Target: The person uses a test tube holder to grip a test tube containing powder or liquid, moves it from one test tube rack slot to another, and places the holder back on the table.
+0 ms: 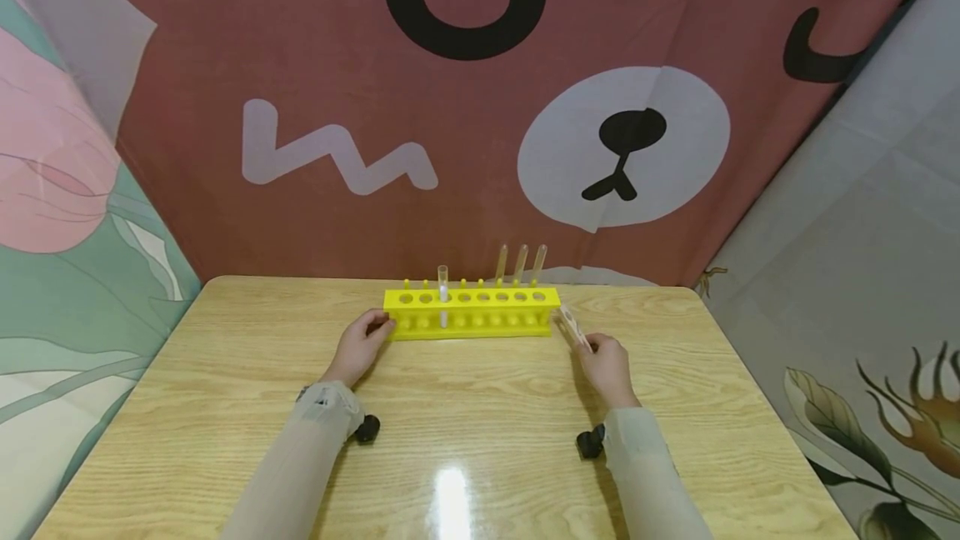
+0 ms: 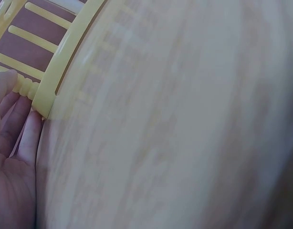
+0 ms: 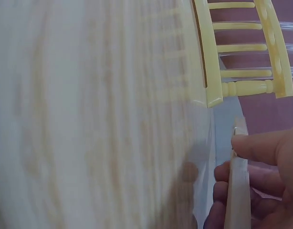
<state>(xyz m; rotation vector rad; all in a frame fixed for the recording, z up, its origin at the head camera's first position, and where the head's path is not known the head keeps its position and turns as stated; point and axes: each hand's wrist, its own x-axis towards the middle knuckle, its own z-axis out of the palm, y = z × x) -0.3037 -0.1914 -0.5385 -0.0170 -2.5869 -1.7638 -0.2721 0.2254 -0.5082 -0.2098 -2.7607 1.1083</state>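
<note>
A yellow test tube rack (image 1: 472, 300) stands at the back of the wooden table. My left hand (image 1: 363, 346) grips its left end, thumb in front of the end post and fingers (image 2: 28, 136) around its side. Upright in one of the rack's left holes is a test tube (image 1: 443, 283) with something white in it. Three clear test tubes (image 1: 521, 263) sit upside down on the pegs at the right. Just off the rack's right end, my right hand (image 1: 606, 365) pinches a pale wooden test tube clamp (image 3: 238, 186) between thumb and fingers, its tip pointing toward the rack.
The light wood table (image 1: 480, 407) extends in front of the rack, with a bright glare near its front. Behind it hangs a brown cloth (image 1: 337, 232) with a bear print. Patterned cloths hang at both sides. A black wrist camera (image 1: 591, 442) is on the right wrist.
</note>
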